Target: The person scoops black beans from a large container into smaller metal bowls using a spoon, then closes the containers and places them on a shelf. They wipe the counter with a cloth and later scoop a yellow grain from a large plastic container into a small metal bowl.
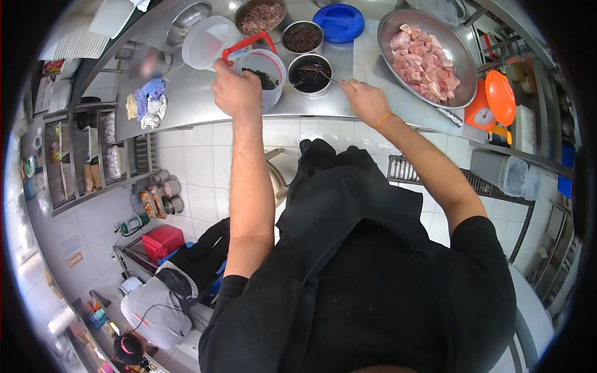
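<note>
My left hand [238, 88] grips the red handle [249, 43] of a clear plastic bucket [273, 99] at the counter's front edge. Dark, chopped-looking contents [262, 78] lie inside it. Just right of the bucket stands a round metal container [310, 92] holding a dark, wet mixture. A metal spoon [317, 70] rests with its bowl in that mixture, and its thin handle runs to the fingers of my right hand [367, 100]. Behind this container is another metal one [303, 38] with dark, crumbly contents.
A large metal bowl [385, 42] of raw meat pieces sits at right, beside an orange scale [480, 109]. At the back are a blue lid [338, 22], a pot of minced meat [260, 17] and a translucent tub [210, 42]. Crumpled cloths [148, 101] lie at left. A seated person [156, 303] is behind.
</note>
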{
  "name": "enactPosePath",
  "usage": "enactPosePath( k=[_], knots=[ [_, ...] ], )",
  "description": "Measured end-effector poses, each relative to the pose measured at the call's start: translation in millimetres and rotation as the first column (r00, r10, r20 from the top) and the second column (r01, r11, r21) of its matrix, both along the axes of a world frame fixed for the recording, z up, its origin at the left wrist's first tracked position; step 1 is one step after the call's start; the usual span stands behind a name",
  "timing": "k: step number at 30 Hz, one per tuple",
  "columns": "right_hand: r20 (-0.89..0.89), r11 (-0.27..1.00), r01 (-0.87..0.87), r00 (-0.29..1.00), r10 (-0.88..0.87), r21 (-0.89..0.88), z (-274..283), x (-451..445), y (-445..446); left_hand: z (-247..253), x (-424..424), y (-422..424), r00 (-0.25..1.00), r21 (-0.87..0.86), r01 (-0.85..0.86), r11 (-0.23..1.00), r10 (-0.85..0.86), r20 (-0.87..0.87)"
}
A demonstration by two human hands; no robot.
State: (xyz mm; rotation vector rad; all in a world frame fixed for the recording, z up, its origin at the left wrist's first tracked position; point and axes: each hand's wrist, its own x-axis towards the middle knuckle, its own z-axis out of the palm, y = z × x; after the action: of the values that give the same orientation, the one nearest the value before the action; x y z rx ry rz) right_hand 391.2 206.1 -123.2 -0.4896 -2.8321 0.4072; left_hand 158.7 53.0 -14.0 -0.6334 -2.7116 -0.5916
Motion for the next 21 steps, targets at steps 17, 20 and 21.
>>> enactPosePath(
  k=[17, 20, 21],
  knots=[
    [-0.186, 0.996, 0.077, 0.979, -0.083, -0.040, 16, 2, 0, -2, -2, 1, 0.999, 0.033, 0.036, 0.999, -0.036, -0.008],
    [-0.376, 0.996, -0.005, 0.926, -0.028, -0.085, 46, -1, -10, -6, -6, -1, 0.999, 0.027, 0.027, 0.999, -0.026, -0.026],
    [-0.386, 0.995, -0.036, 0.922, -0.003, -0.094, 52, -9, -13, -7, -6, -1, 0.999, 0.026, 0.033, 0.999, -0.032, -0.042]
  ],
)
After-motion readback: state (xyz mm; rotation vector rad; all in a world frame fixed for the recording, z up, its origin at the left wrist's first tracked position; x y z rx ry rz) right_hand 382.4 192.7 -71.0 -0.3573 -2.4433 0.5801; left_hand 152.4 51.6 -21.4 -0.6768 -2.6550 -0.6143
